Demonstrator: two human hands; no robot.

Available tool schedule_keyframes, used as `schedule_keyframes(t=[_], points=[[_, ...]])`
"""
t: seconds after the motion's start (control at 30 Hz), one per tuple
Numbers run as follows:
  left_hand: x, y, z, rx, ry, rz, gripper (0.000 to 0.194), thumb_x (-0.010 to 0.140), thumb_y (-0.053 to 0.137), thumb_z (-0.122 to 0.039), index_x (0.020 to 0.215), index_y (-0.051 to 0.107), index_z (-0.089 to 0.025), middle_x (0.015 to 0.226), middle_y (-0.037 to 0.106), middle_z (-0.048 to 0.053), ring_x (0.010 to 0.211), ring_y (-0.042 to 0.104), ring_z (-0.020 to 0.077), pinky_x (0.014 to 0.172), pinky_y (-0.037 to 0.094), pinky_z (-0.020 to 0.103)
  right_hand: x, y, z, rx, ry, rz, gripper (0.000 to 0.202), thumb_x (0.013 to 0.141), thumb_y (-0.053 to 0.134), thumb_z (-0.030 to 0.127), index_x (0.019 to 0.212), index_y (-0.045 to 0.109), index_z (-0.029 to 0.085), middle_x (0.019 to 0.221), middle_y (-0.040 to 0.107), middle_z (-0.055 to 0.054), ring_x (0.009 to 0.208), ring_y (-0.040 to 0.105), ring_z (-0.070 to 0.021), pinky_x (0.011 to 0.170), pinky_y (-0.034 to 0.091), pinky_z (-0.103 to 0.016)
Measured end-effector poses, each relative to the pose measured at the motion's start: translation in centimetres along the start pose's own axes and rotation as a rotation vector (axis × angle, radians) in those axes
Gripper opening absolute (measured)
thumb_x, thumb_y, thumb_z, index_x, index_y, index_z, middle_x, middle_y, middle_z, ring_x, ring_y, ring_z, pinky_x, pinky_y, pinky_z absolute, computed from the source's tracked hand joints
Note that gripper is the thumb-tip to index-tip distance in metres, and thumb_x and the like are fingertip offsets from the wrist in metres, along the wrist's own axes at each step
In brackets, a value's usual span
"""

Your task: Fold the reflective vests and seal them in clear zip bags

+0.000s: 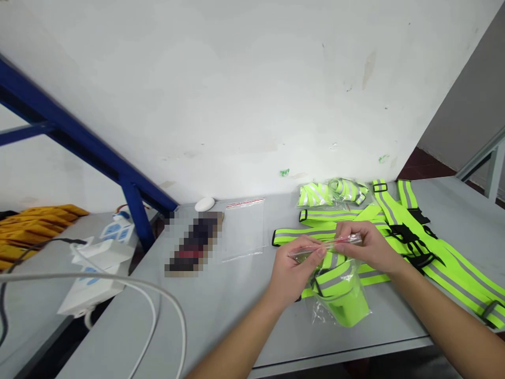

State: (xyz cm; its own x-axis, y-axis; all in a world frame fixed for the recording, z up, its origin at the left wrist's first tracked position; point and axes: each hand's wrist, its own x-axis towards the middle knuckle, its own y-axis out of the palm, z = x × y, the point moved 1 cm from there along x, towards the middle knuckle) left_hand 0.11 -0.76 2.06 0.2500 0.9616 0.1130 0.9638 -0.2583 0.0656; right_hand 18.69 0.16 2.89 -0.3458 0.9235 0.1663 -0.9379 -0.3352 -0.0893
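Both hands pinch the red-lined top of a clear zip bag (pixel 357 295). Inside the bag is a folded neon-yellow reflective strap (pixel 335 279) with grey stripes. My left hand (pixel 294 266) grips the left part of the seal between thumb and fingers. Close beside it, my right hand (pixel 365 242) holds the seal further right, fingers closed. The bag hangs low over the grey table, in front of loose reflective straps (pixel 445 258) with black buckles. Behind, near the wall, lie bagged rolled straps (pixel 315 195). A flat clear zip bag (pixel 243 229) rests left of my hands.
A white round object (pixel 204 204) and a pixelated item (pixel 193 247) lie on the grey table (pixel 221 310). White cables (pixel 177 310) cross the left foreground near a white power strip (pixel 102 263). A blue metal frame (pixel 118 163) slants along the left; yellow fabric (pixel 35 231) lies beyond.
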Motion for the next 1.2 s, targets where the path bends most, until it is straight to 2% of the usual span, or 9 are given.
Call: schedule_keyframes(t=[0.37, 0.57, 0.93, 1.1, 1.2], points=[[-0.1, 0.0, 0.3, -0.065, -0.088, 0.011, 0.019, 0.077, 0.070, -0.036, 0.083, 0.068, -0.019, 0.080, 0.066, 0.000, 0.069, 0.057, 0.0121, 0.063, 0.045, 0.023, 0.0, -0.3, -0.2, 0.014, -0.004, -0.019, 0.018, 0.080, 0.070, 0.027, 0.069, 0.060, 0.018, 0.068, 0.052, 0.002, 0.060, 0.044, -0.0103, 0.056, 0.033, -0.025], [0.1, -0.4, 0.5, -0.046, -0.073, -0.083, 0.019, 0.078, 0.069, -0.038, 0.080, 0.066, -0.019, 0.094, 0.068, 0.003, 0.085, 0.062, 0.0162, 0.073, 0.048, 0.025, 0.0, -0.7, -0.3, -0.011, -0.025, -0.042, 0.018, 0.080, 0.070, 0.027, 0.068, 0.060, 0.018, 0.068, 0.053, 0.002, 0.060, 0.044, -0.0106, 0.057, 0.033, -0.026], [0.5, -0.9, 0.4, -0.055, -0.028, -0.099, 0.020, 0.077, 0.070, -0.037, 0.077, 0.065, -0.018, 0.093, 0.066, 0.004, 0.077, 0.058, 0.0136, 0.064, 0.046, 0.023, 0.0, -1.3, 0.0, -0.009, -0.043, -0.086, 0.020, 0.080, 0.071, 0.028, 0.067, 0.059, 0.019, 0.066, 0.053, 0.002, 0.061, 0.044, -0.0119, 0.057, 0.032, -0.027], [0.5, -1.0, 0.6, -0.002, 0.024, -0.101, 0.018, 0.079, 0.069, -0.037, 0.079, 0.067, -0.019, 0.091, 0.067, 0.005, 0.085, 0.060, 0.0170, 0.071, 0.048, 0.026, 0.1, -1.1, 0.1, -0.001, -0.049, -0.088, 0.020, 0.080, 0.071, 0.027, 0.066, 0.059, 0.019, 0.067, 0.052, 0.002, 0.060, 0.044, -0.0114, 0.057, 0.032, -0.027], [0.4, -1.0, 0.8, -0.014, -0.028, -0.103, 0.022, 0.079, 0.068, -0.040, 0.083, 0.068, -0.019, 0.092, 0.068, 0.005, 0.083, 0.061, 0.0164, 0.072, 0.049, 0.026, 0.0, -1.1, 0.1, 0.008, -0.049, -0.087, 0.020, 0.079, 0.071, 0.027, 0.066, 0.059, 0.019, 0.067, 0.052, 0.002, 0.061, 0.044, -0.0116, 0.057, 0.033, -0.027]])
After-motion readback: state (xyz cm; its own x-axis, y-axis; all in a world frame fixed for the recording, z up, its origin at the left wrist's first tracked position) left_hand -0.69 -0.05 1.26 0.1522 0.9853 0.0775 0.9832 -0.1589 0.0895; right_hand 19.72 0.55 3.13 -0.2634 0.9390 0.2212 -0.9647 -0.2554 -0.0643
